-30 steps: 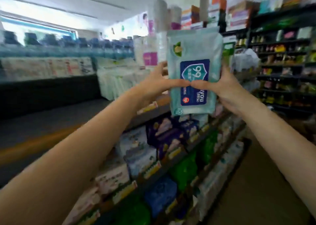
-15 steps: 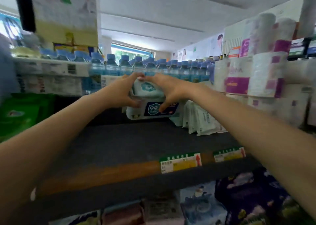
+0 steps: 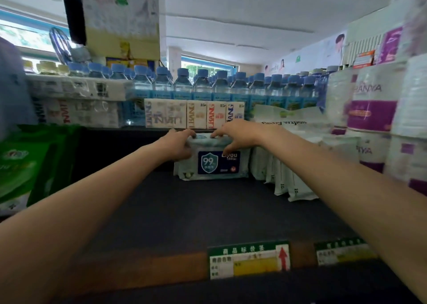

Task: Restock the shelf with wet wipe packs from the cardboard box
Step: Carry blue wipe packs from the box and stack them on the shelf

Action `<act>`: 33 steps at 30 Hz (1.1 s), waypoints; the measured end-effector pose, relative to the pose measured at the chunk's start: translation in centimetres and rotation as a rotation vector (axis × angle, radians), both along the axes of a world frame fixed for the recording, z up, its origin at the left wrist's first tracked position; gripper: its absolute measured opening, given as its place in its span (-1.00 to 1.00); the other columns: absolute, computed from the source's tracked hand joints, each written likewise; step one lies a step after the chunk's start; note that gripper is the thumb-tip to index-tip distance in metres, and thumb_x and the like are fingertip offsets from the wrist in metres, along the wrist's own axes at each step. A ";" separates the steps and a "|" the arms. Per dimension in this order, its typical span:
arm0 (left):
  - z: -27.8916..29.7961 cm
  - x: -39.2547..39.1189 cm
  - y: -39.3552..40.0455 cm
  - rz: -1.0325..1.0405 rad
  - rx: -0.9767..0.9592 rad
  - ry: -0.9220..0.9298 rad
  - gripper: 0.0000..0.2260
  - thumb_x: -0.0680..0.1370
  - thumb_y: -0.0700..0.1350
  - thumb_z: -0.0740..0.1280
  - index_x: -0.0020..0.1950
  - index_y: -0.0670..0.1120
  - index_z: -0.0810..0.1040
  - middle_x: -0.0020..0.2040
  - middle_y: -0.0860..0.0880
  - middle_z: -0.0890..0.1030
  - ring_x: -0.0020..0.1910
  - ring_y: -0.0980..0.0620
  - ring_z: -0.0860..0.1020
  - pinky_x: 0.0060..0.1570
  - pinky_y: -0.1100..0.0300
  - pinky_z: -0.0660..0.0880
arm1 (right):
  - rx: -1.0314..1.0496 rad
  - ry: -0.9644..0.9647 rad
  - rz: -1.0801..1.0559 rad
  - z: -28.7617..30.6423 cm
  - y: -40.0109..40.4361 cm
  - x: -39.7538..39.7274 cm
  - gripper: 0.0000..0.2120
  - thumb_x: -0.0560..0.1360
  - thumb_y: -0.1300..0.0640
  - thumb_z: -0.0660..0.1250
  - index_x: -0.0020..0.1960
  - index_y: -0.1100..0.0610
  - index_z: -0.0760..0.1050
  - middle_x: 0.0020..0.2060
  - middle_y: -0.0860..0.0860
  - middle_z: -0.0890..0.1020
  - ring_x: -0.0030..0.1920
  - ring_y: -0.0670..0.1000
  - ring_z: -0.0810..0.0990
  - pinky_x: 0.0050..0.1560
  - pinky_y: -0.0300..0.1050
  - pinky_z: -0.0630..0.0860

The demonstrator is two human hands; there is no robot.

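At back of dark shelf (image 3: 208,211), wet wipe pack (image 3: 215,162) is set, long axis crosswise; top edge is pinched by left hand (image 3: 178,145) and right hand (image 3: 240,134), equally near.

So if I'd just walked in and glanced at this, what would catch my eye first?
Probably the two bare arms reaching in from the bottom corners, the left hand and right hand both gripping the top of a pale blue wet wipe pack standing at the back of a dark shelf. Behind it runs a long row of blue-capped water bottles, and purple-and-white tissue rolls are stacked at the right.
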State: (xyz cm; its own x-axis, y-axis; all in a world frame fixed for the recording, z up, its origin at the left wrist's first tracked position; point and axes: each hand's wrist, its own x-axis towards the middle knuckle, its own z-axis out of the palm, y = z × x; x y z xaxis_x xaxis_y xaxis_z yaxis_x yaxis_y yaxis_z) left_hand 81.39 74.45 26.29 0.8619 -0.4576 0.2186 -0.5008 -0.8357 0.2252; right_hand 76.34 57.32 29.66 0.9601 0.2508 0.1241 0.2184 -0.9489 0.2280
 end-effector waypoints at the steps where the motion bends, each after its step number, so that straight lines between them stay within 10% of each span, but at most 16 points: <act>1: 0.1 -0.3 -0.2 0.034 0.041 -0.023 -0.54 0.53 -0.10 0.27 0.42 0.00 0.26 0.31 -0.21 0.33 0.18 -0.20 0.45 0.13 0.03 0.46 | -0.004 -0.016 -0.006 -0.1 -0.1 -0.2 -0.47 0.50 0.08 0.33 0.44 0.06 0.27 0.38 0.03 0.38 0.37 0.05 0.34 0.33 -0.07 0.29; 6: 1.4 -3.7 -1.9 0.021 0.057 -0.278 -0.66 0.53 -0.08 0.26 0.30 -0.06 0.40 0.37 -0.19 0.29 0.32 -0.23 0.31 0.27 -0.09 0.32 | 0.058 -0.129 -0.077 0.7 -1.0 -3.6 -0.59 0.54 0.21 0.22 0.37 0.06 0.35 0.31 0.06 0.46 0.27 0.06 0.45 0.27 -0.04 0.39; 17: -0.4 -24.7 -13.1 -0.851 -0.344 -0.136 -0.75 0.51 -0.20 0.25 0.14 -0.19 0.57 0.11 -0.23 0.59 0.10 -0.17 0.54 -0.01 0.14 0.43 | 0.191 -0.316 -0.647 -2.3 -4.6 -30.7 -0.79 0.54 0.20 0.21 0.08 0.21 0.57 -0.01 0.17 0.62 0.01 0.14 0.56 -0.20 -0.20 0.27; 23: -9.4 -43.7 -17.5 -1.410 0.091 0.024 -0.74 0.55 -0.16 0.25 0.16 -0.28 0.51 0.12 -0.25 0.57 0.13 -0.18 0.52 0.04 0.10 0.39 | 0.350 0.056 -1.268 -12.8 -1.2 -56.2 -0.79 0.57 0.17 0.21 0.14 0.17 0.52 0.10 0.14 0.57 0.13 0.14 0.52 -0.04 -0.11 0.43; 33: -24.9 -73.5 -12.7 -2.059 0.571 0.107 -0.55 0.55 -0.21 0.24 0.41 -0.22 0.21 0.25 -0.22 0.48 0.21 -0.14 0.48 0.13 0.10 0.41 | 0.824 0.067 -2.122 -31.1 14.3 -91.5 -0.75 0.53 0.30 0.21 0.14 0.39 0.52 0.08 0.29 0.61 0.08 0.21 0.59 0.02 -0.02 0.45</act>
